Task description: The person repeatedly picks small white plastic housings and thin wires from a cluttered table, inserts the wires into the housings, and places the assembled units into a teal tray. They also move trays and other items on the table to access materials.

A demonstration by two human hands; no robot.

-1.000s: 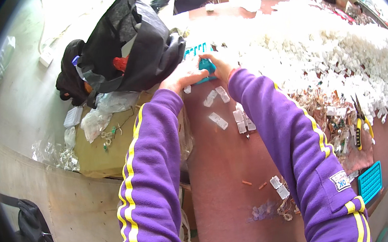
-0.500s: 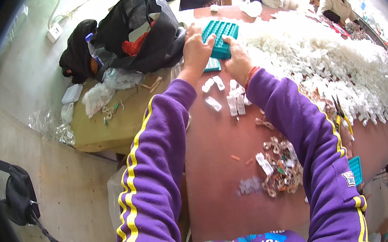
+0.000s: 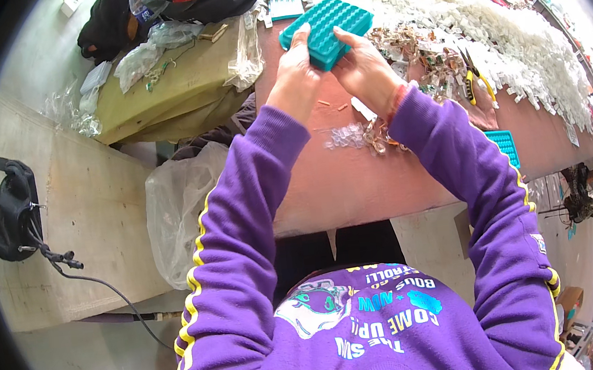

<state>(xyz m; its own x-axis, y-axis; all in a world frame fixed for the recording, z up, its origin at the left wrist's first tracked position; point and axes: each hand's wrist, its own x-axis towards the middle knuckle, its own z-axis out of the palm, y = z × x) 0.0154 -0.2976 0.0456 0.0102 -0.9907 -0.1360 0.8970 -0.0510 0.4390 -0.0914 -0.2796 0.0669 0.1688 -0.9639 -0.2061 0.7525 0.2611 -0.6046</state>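
Between my two hands is a teal plastic tray [image 3: 338,20] with rows of small pockets, held tilted above the far part of the brown table. My left hand [image 3: 297,67] grips its near left corner, thumb on top. The near edge is in my right hand [image 3: 365,64], thumb over the rim and fingers partly hidden underneath. Behind the held tray, another teal tray [image 3: 285,8] with white pieces in it lies on the table. Below my right hand, a cluster of small clear pieces [image 3: 346,136] lies next to copper-coloured metal parts [image 3: 380,138].
A large heap of white plastic pieces [image 3: 482,31] covers the far right. Yellow-handled pliers [image 3: 472,82] lie before it, and a third teal tray [image 3: 503,147] sits by my right forearm. Black bags [image 3: 211,4] and clear plastic bags [image 3: 154,45] crowd the left. Someone works at the far right.
The view has tipped downward, so the table's near edge and my shirt now show. Both hands still hold the teal tray, which has turned and now lies closer over the table's parts.
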